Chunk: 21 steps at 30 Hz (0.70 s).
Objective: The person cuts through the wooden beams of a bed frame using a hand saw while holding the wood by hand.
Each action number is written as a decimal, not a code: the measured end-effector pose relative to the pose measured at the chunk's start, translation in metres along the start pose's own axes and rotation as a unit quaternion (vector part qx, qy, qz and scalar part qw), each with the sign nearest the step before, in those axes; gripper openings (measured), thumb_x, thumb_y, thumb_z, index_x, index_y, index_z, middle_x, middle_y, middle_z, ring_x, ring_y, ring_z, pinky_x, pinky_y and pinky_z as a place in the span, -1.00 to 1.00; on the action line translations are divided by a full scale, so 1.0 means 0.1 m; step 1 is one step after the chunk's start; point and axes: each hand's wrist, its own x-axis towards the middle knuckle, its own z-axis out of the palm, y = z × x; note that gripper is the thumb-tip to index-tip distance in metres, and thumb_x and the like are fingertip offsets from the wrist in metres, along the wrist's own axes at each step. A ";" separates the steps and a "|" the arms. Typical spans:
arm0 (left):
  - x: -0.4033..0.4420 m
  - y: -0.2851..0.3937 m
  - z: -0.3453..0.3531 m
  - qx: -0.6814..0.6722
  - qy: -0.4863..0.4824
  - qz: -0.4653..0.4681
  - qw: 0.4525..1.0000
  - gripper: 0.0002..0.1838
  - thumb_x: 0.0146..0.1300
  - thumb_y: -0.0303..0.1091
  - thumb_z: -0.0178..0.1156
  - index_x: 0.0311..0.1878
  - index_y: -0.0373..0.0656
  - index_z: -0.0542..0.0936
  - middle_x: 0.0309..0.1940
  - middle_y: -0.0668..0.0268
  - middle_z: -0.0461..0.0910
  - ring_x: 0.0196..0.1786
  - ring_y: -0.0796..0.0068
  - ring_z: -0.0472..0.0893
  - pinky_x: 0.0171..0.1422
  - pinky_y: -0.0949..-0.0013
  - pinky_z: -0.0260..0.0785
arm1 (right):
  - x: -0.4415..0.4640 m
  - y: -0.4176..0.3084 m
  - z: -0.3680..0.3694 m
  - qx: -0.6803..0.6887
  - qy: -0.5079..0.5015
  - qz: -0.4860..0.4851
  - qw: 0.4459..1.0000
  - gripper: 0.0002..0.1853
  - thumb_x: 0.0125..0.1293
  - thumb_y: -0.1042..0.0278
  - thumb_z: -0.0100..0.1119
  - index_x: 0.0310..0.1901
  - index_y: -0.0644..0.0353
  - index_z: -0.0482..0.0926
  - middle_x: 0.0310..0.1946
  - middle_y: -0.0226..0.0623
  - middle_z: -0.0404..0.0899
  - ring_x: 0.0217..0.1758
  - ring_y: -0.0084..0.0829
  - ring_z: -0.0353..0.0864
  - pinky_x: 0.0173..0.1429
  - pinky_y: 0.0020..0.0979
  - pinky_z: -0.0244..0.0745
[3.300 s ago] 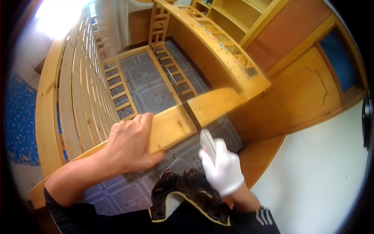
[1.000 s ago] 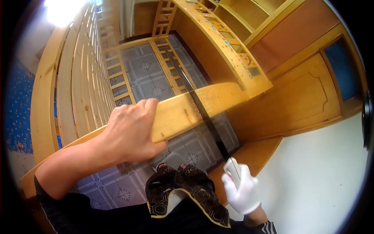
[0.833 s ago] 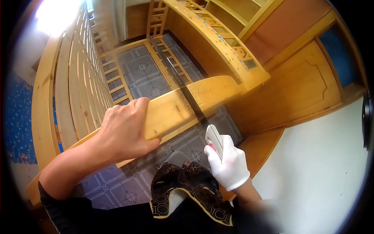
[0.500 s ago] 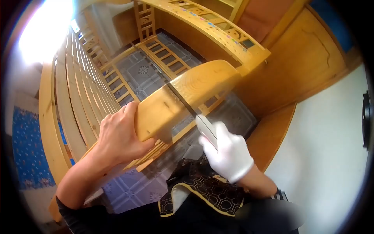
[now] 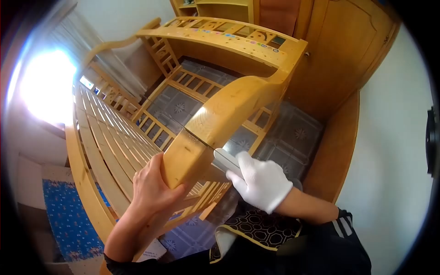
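Note:
A thick, curved, varnished wooden rail of a bed frame rises before me. My bare left hand grips its near end, thumb on the right side and fingers over the left edge. My right hand, in a white knit glove, is closed around the pale grey handle of a handsaw. The saw's thin dark blade lies across the rail in a narrow cut line, a short way beyond my left hand. How deep the blade sits is hard to make out.
Bed slats run along the left. Across the frame stands a headboard with colourful stickers. Tiled floor shows through the frame. A wooden cabinet and a white wall are on the right, a blue patterned cloth at lower left.
My right hand has moved slightly left relative to the rail, its handle now close to the rail's side. The view has shifted, showing more of the room. My left hand keeps its grip.

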 end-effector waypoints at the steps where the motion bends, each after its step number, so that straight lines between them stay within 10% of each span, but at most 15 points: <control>1: -0.03 -0.01 0.00 -0.007 -0.015 -0.009 1.000 -0.29 -0.11 -0.06 0.38 0.08 -0.32 0.49 -0.22 -0.08 0.64 -0.15 -0.09 0.65 0.01 0.03 0.46 | -0.10 -0.02 -0.03 -0.011 0.008 -0.016 1.000 -0.70 0.33 0.21 0.27 -0.22 0.28 0.44 -0.65 -0.12 0.55 -0.59 -0.10 0.65 -0.52 -0.18 0.55; 21: -0.01 -0.01 0.01 0.005 -0.008 -0.015 1.000 -0.27 -0.17 -0.10 0.45 0.08 -0.32 0.50 -0.24 -0.03 0.66 -0.16 0.00 0.69 0.00 0.12 0.50 | -0.23 -0.21 -0.34 -0.037 -0.065 0.038 0.996 -0.71 0.36 0.26 0.22 -0.27 0.31 0.38 -0.65 -0.07 0.56 -0.63 -0.06 0.63 -0.56 -0.17 0.53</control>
